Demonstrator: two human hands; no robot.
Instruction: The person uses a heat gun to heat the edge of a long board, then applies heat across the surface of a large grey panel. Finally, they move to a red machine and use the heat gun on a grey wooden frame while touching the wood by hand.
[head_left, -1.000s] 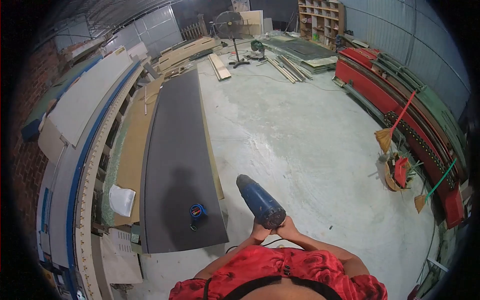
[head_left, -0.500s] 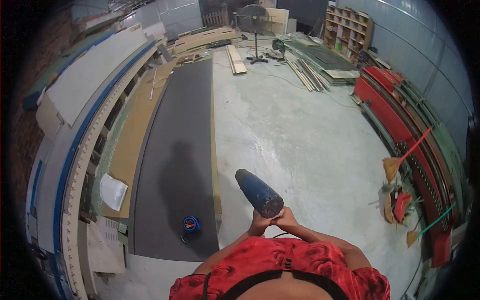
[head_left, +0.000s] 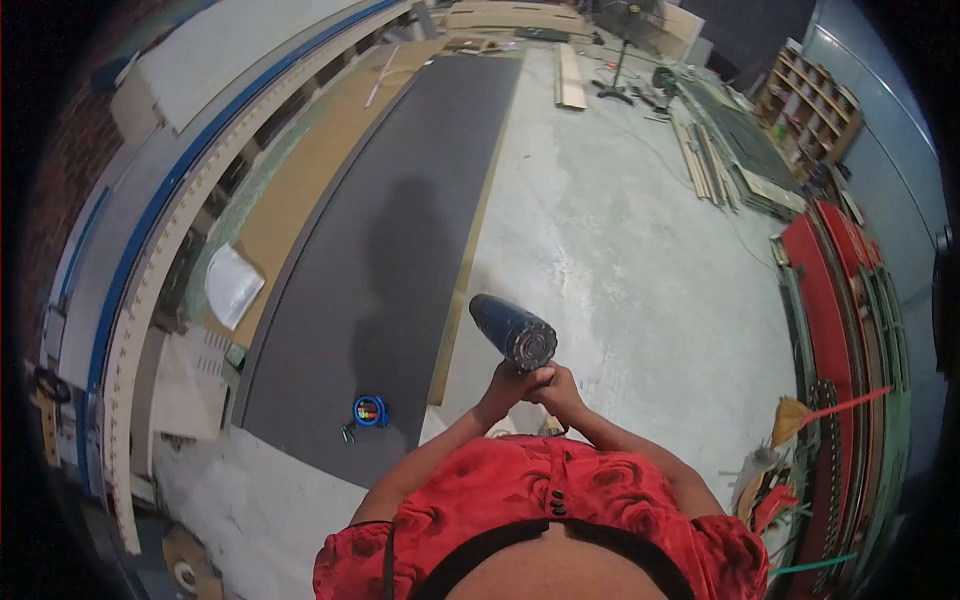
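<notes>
A blue heat gun (head_left: 508, 328), with a round vented rear end, points forward and left in front of my chest. My left hand (head_left: 505, 390) is closed around its handle, just below the body. Beside it, my right hand (head_left: 558, 392) is closed at the same handle, touching the left; the handle itself is mostly hidden by the fingers. Below and left of the hands, a blue tape measure (head_left: 370, 410) lies on a long dark grey sheet (head_left: 400, 270), across which a shadow falls.
A long machine with a blue edge (head_left: 180, 165) runs along the left. A white piece (head_left: 234, 287) rests on brown board beside the sheet. Red metal beams (head_left: 825, 270) and a broom (head_left: 790, 420) stand at the right. A fan (head_left: 620, 60), planks and shelves (head_left: 808, 105) are farther back.
My view has turned right and tilted down, so the room appears shifted and rotated. The heat gun stays in both hands and sits slightly higher in view.
</notes>
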